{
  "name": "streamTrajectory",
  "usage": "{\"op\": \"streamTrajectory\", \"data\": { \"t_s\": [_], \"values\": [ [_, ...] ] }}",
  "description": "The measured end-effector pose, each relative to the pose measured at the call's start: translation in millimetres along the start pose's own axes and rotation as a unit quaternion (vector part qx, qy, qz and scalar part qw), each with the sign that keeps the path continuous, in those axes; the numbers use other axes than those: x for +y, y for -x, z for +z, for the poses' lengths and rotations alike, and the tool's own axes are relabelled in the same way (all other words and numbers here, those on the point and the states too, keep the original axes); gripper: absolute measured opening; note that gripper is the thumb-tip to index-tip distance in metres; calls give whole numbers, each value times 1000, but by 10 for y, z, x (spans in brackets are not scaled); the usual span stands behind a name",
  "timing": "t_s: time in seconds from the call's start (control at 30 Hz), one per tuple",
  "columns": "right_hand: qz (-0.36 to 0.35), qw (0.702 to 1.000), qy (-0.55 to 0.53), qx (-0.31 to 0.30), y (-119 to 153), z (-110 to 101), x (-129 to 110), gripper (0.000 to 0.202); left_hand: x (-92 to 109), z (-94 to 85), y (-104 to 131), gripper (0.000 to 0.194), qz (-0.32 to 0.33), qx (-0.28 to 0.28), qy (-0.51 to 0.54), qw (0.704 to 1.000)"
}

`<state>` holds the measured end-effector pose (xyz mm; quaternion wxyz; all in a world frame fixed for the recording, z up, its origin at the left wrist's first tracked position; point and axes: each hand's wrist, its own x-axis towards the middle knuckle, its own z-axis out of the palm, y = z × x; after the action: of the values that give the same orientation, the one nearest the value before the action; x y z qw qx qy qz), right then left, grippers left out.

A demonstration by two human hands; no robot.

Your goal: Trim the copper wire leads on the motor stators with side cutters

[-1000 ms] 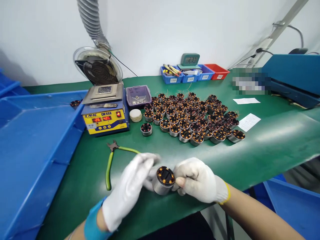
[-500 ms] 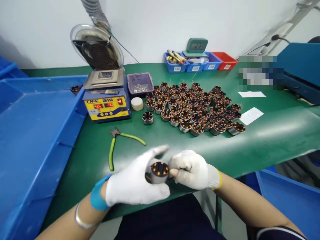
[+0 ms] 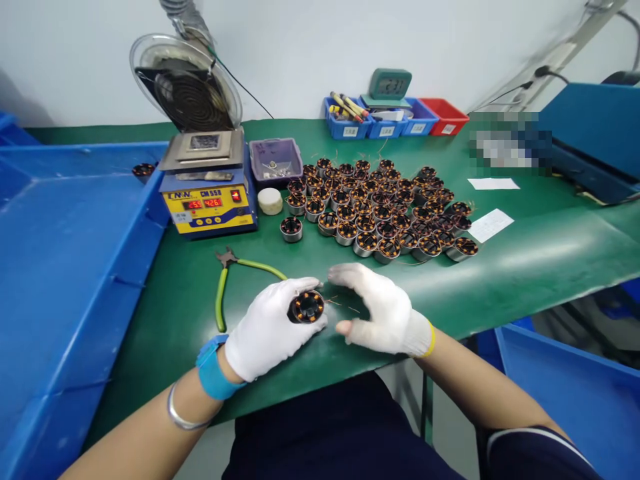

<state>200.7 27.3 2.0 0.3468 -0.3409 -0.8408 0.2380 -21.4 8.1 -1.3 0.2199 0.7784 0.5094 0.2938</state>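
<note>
My left hand (image 3: 275, 328), in a white glove, is wrapped round a motor stator (image 3: 309, 307), a metal ring with a black core and copper windings. Its wound face is turned up, and thin copper wires (image 3: 340, 303) stick out from its right side. To the right, my right hand (image 3: 377, 310) is gloved too, its bare thumb tip showing. Fingers and thumb are spread apart around the wire ends, with nothing gripped. Green-handled cutting pliers (image 3: 226, 259) lie opened on the table left of my left hand.
Many similar stators (image 3: 383, 212) stand grouped on the green table (image 3: 530, 267); a single stator (image 3: 291, 229) sits apart. At back left is a yellow-fronted solder pot (image 3: 210, 207), beside a purple bin (image 3: 276, 160) and a round white pad (image 3: 271, 201). A large blue tray (image 3: 65, 267) borders the left.
My right hand's pinch beside the stator has opened, fingers now spread. The stator in my left hand has moved up and tilted, with its wires now visible.
</note>
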Motion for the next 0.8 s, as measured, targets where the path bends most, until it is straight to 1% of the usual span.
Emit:
{"op": "streamTrajectory", "data": {
  "t_s": [0.03,0.07,0.1,0.13,0.2,0.27,0.33,0.4,0.43,0.5,0.53,0.6,0.63,0.67,0.7,0.73,0.77,0.8],
  "values": [
    [-59,996,62,11,8,10,-2,51,9,2,-1,44,-5,-2,6,1000],
    [-98,989,111,16,13,31,-3,42,18,4,-1,45,-9,-6,11,1000],
    [-120,982,148,16,14,55,1,32,26,4,-3,45,-14,-11,15,1000],
    [-131,976,174,10,14,73,10,26,32,5,-8,45,-17,-17,19,1000],
    [-138,970,198,-25,20,59,43,22,36,8,-26,45,-19,-44,23,999],
    [-132,967,209,-59,48,-56,93,20,31,10,-52,44,-16,-73,19,997],
    [-87,968,225,-65,99,-251,148,20,25,2,-77,41,-22,-97,6,995],
    [6,970,236,-55,151,-456,188,22,34,-27,-92,43,-27,-112,-14,993],
    [56,969,232,-60,170,-538,194,21,44,-52,-96,49,-28,-117,-23,992],
    [130,967,208,-61,177,-634,167,20,70,-132,-105,64,-30,-105,-21,994],
    [146,969,190,-58,160,-648,134,20,76,-188,-112,68,-39,-78,-17,996],
    [135,979,146,-47,77,-625,51,21,52,-340,-135,64,-87,17,-54,995],
    [118,984,123,-46,8,-597,11,22,16,-432,-151,60,-127,56,-102,985],
    [103,988,103,-47,-79,-563,-22,22,-37,-530,-170,58,-179,73,-162,967],
    [92,991,87,-49,-178,-522,-47,23,-103,-628,-189,59,-236,61,-225,943],
    [88,992,73,-53,-287,-477,-64,23,-179,-720,-207,60,-297,16,-266,917],
    [91,992,57,-60,-397,-427,-78,24,-258,-798,-223,60,-347,-37,-284,893],
    [100,992,36,-70,-502,-374,-92,24,-336,-856,-235,57,-363,-61,-287,884]
  ]
}}
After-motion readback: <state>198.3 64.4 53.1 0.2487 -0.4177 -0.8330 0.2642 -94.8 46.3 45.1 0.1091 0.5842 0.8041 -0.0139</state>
